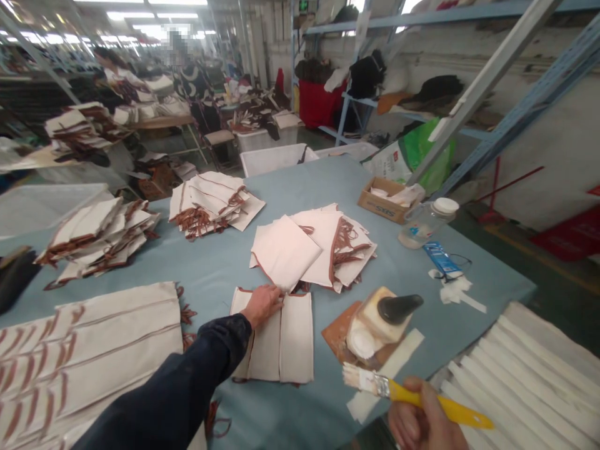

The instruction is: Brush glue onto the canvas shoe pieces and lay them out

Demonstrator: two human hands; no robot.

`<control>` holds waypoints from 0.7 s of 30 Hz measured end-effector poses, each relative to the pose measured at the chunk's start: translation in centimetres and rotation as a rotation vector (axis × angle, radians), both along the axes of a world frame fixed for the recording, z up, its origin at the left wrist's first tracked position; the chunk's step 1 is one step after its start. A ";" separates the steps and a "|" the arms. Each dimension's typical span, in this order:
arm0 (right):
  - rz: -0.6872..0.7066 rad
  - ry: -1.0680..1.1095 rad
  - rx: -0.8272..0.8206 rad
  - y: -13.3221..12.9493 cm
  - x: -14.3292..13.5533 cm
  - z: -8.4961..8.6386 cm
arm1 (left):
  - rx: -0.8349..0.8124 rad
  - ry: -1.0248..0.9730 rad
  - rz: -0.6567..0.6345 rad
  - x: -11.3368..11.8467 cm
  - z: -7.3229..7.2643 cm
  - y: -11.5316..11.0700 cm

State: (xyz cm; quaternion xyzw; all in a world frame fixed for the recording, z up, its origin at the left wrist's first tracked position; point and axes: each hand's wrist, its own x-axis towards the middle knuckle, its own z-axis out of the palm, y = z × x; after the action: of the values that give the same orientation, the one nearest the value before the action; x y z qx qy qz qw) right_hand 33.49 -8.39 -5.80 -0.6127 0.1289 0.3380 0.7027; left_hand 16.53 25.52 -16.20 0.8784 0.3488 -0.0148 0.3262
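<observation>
Left hand [265, 306], dark sleeve, lies over the top edge of a cream rectangular fabric panel with brown trim [297, 337]; fingers bunched together, whether pinching cloth cannot tell. Panel flat on the blue-green table [272, 419], just below a loose pile of cream, brown-edged fabric pieces [319, 244]. Right hand [424, 419], at lower right, closed around a yellow-handled flat brush with pale bristles [400, 393], bristles pointing left, near a stained cream bottle with black nozzle [372, 325].

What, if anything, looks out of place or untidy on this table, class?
Crumpled white scraps lie loose beside the blue packet, looking like litter. The heaped cream pieces beyond the left hand lie skewed, unlike the neatly overlapped rows at left.
</observation>
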 end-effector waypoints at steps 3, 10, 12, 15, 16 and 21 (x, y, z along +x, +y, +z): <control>0.001 -0.030 0.014 -0.2 0.1 -0.4 | -0.022 -0.072 0.023 -0.5 2.2 -1.0; 0.101 -0.484 0.013 1.3 -1.3 2.6 | -0.075 -0.261 0.127 -5.3 10.1 -6.2; 0.192 -0.683 0.056 2.3 -1.4 2.7 | -0.133 -0.276 0.132 -7.0 12.4 -8.4; 0.424 -0.856 0.075 4.6 -1.5 1.4 | -0.337 -0.288 0.133 -8.7 14.7 -12.0; 0.503 -0.888 0.068 5.5 -1.7 0.8 | -0.409 -0.306 0.147 -9.0 15.2 -13.2; 0.779 -1.097 0.115 10.2 -4.3 -1.7 | -0.571 -0.505 0.248 -10.1 17.2 -18.3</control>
State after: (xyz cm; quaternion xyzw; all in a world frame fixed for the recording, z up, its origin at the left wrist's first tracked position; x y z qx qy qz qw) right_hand 29.20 1.79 -7.52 -0.6590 -0.4952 0.2129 0.5246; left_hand 6.47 7.19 1.03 0.6797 0.3428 0.1449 0.6320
